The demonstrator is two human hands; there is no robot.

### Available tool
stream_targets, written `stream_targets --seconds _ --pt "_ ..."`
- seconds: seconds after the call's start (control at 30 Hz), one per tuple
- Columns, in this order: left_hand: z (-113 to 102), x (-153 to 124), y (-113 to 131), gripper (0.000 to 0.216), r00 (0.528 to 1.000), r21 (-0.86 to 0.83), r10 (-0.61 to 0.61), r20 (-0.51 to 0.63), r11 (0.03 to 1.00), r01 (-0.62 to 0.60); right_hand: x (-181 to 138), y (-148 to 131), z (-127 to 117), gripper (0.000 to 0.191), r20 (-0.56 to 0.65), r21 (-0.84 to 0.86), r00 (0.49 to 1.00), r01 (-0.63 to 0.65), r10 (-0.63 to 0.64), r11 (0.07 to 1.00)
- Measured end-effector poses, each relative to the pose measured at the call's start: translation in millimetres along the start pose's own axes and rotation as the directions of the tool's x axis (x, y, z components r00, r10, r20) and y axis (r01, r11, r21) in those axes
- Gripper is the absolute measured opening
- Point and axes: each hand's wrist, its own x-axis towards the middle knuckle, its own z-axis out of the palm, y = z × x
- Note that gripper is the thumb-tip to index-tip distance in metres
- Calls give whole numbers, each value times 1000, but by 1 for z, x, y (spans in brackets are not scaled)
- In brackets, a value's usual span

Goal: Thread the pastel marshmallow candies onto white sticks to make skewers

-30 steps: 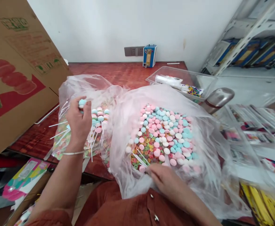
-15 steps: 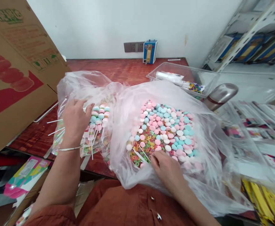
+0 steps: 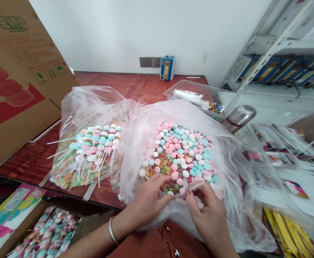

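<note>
A large clear plastic bag (image 3: 151,118) lies open before me, full of pastel pink, blue and white candy lollipops (image 3: 184,150) over coloured ring candies. My left hand (image 3: 148,200) reaches in at the bag's near edge, fingers curled on the candies. My right hand (image 3: 208,211) is beside it, fingers pinched on a lollipop with a pink head at the bag's near edge. To the left, a second clear bag (image 3: 73,107) holds a laid-out batch of lollipops (image 3: 95,143) with white sticks pointing toward me.
A big cardboard box (image 3: 17,79) leans at the left. On the red wooden table (image 3: 135,84) stand a clear tray (image 3: 213,95), a metal flask (image 3: 237,116) and a blue device (image 3: 166,68). Packaged goods lie at right and below left.
My left hand let go of the lollipops at the left bag and moved right to the big bag's near edge. My right hand now pinches a lollipop there.
</note>
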Motion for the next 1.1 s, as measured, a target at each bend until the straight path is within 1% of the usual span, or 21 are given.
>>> stream_targets --seconds 0.07,0.1,0.13,0.17,0.2,0.23,0.27,0.3,0.33,0.37,0.4,0.43,0.47,0.5,0.57,0.63,0.67,0.77,0.9,1.03,1.1 --pt "10 4 4 26 986 50 160 48 985 -162 -9 -4 -8 4 -35 152 999 9 -4 988" --pt "12 7 6 25 971 84 214 104 971 -223 -11 -4 -11 4 -58 199 998 0 11 980" --pt "13 10 6 25 961 137 229 156 958 -250 -13 -3 -14 7 -102 203 994 -17 38 979" --pt "14 14 5 25 960 219 206 189 944 -246 -13 -2 -16 15 -175 148 983 -30 56 989" --pt "14 17 4 23 965 321 162 204 921 -222 -12 1 -17 28 -263 33 964 -30 38 999" --pt "15 20 2 20 971 419 119 209 886 -199 -11 4 -18 42 -333 -134 942 -6 -39 991" --pt "16 23 0 16 971 491 100 219 848 -198 -10 7 -18 52 -349 -328 923 44 -164 944" --pt "17 25 -1 14 963 530 106 246 818 -225 -10 11 -17 55 -278 -506 910 134 -308 852" --pt "18 28 -2 12 949 539 131 286 797 -273 -11 16 -15 51 -144 -629 893 251 -427 736" --pt "19 30 -3 11 931 529 168 325 783 -326 -12 21 -12 46 4 -685 868 365 -497 631" --pt "19 32 -3 11 914 512 203 351 776 -369 -14 26 -10 44 124 -695 844 449 -521 562" --pt "18 34 -4 11 907 497 229 354 775 -390 -16 32 -9 44 183 -694 836 483 -517 535" --pt "16 37 -5 12 912 487 242 330 784 -384 -18 38 -8 44 195 -707 853 465 -484 534" --pt "13 40 -6 13 929 483 243 278 801 -354 -20 44 -9 43 178 -730 884 413 -431 545" --pt "4 49 -12 13 969 482 215 123 841 -247 -23 54 -14 41 137 -766 952 277 -273 580" --pt "-5 62 -22 16 984 493 177 -8 857 -150 -22 59 -21 40 135 -765 983 185 -127 616" --pt "-8 70 -27 20 986 505 162 -43 855 -119 -20 59 -24 39 145 -756 987 160 -75 635" --pt "-10 96 -43 27 986 534 153 -59 840 -99 -13 56 -27 38 159 -720 987 118 -2 684" --pt "0 120 -54 16 985 605 168 -33 788 -114 -7 55 -24 38 110 -686 994 80 -6 724" --pt "7 116 -53 13 973 704 230 8 689 -168 -10 61 -24 39 96 -662 995 66 -3 747" --pt "6 107 -51 15 965 691 262 -15 700 -179 -13 64 -23 39 85 -651 996 39 22 758"
